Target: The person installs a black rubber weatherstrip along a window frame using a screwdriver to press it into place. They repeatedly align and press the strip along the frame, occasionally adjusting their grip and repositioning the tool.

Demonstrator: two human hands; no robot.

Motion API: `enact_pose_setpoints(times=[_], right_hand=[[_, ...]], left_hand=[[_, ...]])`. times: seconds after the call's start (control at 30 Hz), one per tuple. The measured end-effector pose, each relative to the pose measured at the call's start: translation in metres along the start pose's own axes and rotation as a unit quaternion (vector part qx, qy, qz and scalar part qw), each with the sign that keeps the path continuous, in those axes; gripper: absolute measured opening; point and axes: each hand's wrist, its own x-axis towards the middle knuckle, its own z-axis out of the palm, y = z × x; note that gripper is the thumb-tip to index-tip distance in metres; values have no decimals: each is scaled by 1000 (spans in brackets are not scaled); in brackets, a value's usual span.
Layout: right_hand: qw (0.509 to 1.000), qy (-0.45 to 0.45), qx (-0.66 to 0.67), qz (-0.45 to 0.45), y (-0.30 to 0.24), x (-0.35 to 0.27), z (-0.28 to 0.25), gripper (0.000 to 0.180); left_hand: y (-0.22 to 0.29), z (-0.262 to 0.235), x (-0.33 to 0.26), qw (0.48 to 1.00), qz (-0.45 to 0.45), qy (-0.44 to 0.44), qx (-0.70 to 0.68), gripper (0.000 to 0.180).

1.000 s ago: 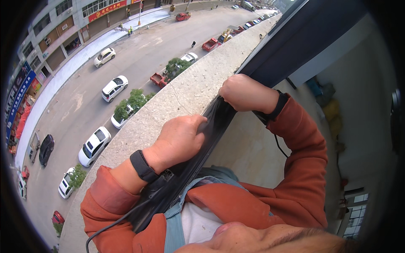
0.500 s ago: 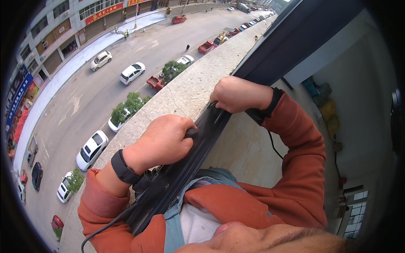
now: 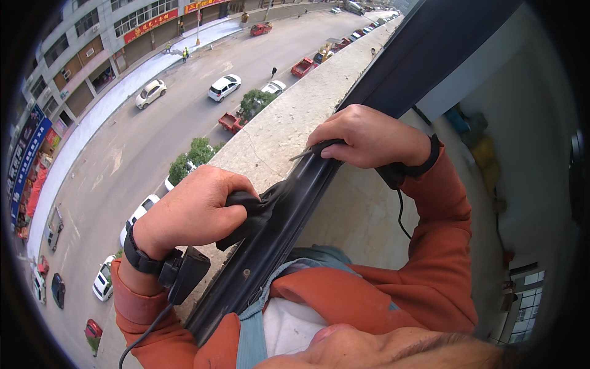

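A dark window frame (image 3: 286, 227) runs diagonally in front of me, along the inner edge of a concrete ledge. My left hand (image 3: 196, 209) is a closed fist over its outer side, gripping a bunched piece of thin black cloth or sheeting (image 3: 264, 209). A loose end of that piece trails onto the frame. Farther up the frame, my right hand (image 3: 362, 136) is closed around a dark-handled tool (image 3: 321, 146). Its thin metal shaft points left over the ledge; the exact kind of tool is partly hidden by my fingers.
The rough concrete ledge (image 3: 270, 150) drops to a street far below with cars and trees. A thick dark upright (image 3: 430, 52) rises beyond my right hand. Indoors lies a pale floor (image 3: 350, 218). Black boxes with cables (image 3: 189, 273) are strapped at my wrists.
My left hand has moved left, drawing the black piece outward from the frame. My right hand has turned and shifted slightly right, and the metal shaft now shows. A white car has moved along the street.
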Motion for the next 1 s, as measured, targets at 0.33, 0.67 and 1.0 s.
enact_pose_setpoints(times=[0.33,0.67,1.0], right_hand=[[945,172,241,137,-22,-15,126,38],[929,344,111,78,-31,-17,127,21],[919,268,-235,168,28,-8,143,28]], left_hand=[[11,-1,-2,1000,11,-4,-8,32],[8,3,-7,994,88,18,-62,32],[-55,63,43,978,132,103,127,70]])
